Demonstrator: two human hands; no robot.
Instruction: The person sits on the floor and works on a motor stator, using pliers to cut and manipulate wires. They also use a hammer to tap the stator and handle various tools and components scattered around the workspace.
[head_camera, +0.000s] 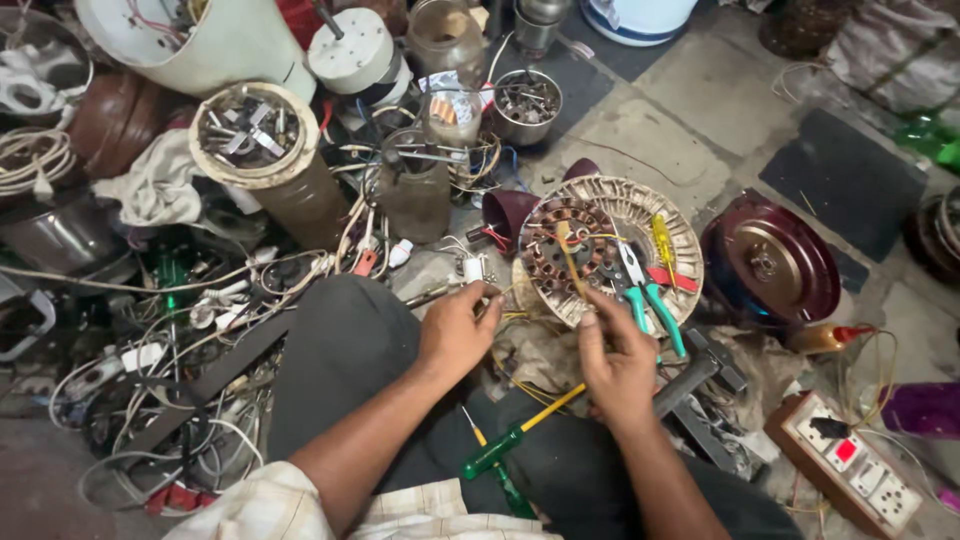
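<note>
On the cluttered workshop floor, just beyond the person's knees, lies the round fan stator with copper-coloured coils set in a pale slotted disc (590, 245). It sits ahead of both hands and slightly to the right. The right hand (615, 355) is the nearer one: its fingertips are pinched narrowly at the disc's near rim, apparently on a thin yellowish wire or lead, though what exactly sits in the pinch is too small to tell. A slim wooden stick (570, 258) lies across the coils, its long axis running from the stator's centre down towards that pinch, so it points almost straight at the right hand. The left hand (455, 330) is to the left of the disc, fingers curled closed near a small white plastic connector (473, 268) and a tangle of yellow wires; I cannot tell if it truly holds them.

A pair of teal-handled pliers (650, 300) and a yellow-handled screwdriver (663, 240) rest on the right part of the disc, just beside the right hand. A green-and-yellow screwdriver (515, 435) lies across the lap, between the two forearms, its long axis slanting up to the right. A maroon fan motor housing (775, 265) stands apart to the right.
</note>
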